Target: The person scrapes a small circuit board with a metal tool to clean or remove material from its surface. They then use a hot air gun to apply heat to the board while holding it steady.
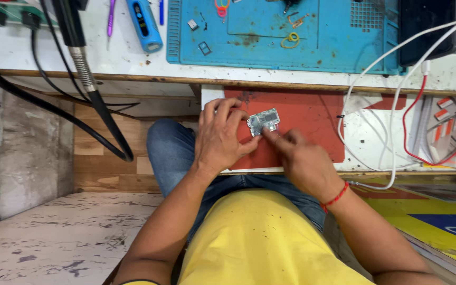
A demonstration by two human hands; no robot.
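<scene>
I am looking past my yellow shirt (259, 237): my left hand (220, 138) is pinching the small silver circuit board (263, 122) by its left edge on the red mat (312, 119), while my right hand (299, 158) is pressing a fingertip against its lower edge. Farther off, a blue work mat (339, 37) is lying on the bench, with red-and-white labelled packs (452, 124) at right.

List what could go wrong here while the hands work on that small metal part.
1. The small silvery part is pinched only at its edge by the left hand while the right hand presses on it; it might slip.
2. The red mat sits on a pull-out shelf above the lap, so a dropped piece may fall to the floor.
3. White cables dangle close by and could snag.
</scene>
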